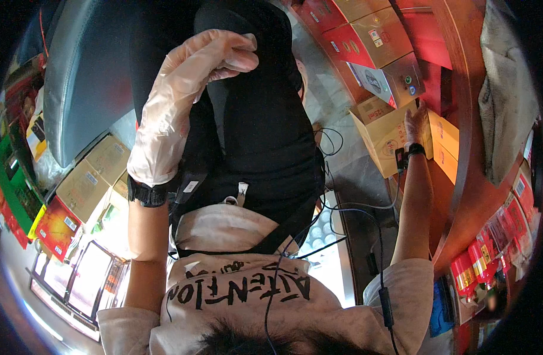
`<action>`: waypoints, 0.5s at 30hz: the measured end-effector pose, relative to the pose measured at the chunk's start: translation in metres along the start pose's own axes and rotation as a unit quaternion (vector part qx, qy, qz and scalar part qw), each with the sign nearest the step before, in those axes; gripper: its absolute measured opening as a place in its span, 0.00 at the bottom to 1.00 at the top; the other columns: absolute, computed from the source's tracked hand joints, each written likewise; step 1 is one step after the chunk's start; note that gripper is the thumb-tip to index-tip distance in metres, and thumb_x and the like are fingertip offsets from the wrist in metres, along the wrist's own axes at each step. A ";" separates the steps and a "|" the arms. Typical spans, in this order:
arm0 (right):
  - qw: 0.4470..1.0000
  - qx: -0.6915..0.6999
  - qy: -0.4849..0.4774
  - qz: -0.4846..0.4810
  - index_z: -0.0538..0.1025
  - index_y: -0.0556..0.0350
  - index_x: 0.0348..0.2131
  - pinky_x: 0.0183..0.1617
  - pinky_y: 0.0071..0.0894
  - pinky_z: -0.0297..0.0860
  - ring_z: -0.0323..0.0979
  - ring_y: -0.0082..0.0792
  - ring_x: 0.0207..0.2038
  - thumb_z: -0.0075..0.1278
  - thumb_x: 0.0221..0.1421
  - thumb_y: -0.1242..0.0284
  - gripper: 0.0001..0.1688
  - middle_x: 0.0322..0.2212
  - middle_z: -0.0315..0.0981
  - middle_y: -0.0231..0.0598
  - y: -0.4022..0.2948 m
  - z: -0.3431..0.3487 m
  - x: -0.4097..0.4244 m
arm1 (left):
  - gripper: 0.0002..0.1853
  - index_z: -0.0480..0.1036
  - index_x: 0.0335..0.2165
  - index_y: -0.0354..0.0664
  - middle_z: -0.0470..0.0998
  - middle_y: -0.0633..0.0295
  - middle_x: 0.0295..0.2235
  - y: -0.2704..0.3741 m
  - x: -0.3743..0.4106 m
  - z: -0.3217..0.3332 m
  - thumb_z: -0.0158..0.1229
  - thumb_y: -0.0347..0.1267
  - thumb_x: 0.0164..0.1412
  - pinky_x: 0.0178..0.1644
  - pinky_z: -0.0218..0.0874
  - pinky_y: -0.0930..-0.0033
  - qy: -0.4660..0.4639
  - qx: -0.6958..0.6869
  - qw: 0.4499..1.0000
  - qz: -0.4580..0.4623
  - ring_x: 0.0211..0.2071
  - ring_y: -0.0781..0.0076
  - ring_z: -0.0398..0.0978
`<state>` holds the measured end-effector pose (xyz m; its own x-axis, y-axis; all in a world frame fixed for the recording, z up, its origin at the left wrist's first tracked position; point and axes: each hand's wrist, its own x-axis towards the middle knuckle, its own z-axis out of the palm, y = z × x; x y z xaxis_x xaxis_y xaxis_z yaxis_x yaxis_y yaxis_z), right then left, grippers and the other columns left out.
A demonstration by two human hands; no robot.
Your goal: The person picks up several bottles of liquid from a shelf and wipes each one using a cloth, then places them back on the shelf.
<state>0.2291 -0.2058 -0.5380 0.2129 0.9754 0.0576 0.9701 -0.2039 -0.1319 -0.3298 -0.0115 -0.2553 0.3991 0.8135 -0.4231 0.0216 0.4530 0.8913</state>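
Observation:
My left hand (209, 60), in a thin translucent glove, is held above my dark-trousered lap (262, 115). Its fingers are curled together and nothing shows in them; the palm side is partly hidden. Over at the right, my right hand (414, 124) reaches under the dark wooden counter and grips the side of a tan cardboard box (382, 142). The box sits tilted at the shelf's edge, printed writing on its faces. Just beyond my fingertips lies a silver-grey box (386, 84). Both wrists carry black straps.
Red and gold boxes (364, 35) are stacked beyond the grey one. Orange boxes (444, 142) stand beside my right wrist. A towel (504, 97) drapes over the counter edge (464, 88). Black cables (364, 211) trail from my right wrist. A grey padded seat (89, 80) and cartons (94, 168) are left.

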 end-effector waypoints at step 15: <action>0.978 0.043 -0.143 0.143 0.66 0.55 0.50 0.50 0.43 0.62 0.63 0.47 0.50 0.55 0.43 0.58 0.36 0.47 0.65 0.49 -0.026 -0.046 0.029 | 0.21 0.71 0.39 0.37 0.76 0.58 0.36 0.024 0.006 0.043 0.45 0.44 0.61 0.46 0.63 0.70 0.020 0.055 0.998 -0.025 0.37 0.74 0.74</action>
<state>0.2151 -0.1765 -0.4872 0.4201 0.8659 -0.2716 0.8602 -0.4753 -0.1848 -0.2871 -0.0116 -0.2296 0.3574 0.8064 -0.4712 0.1425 0.4515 0.8808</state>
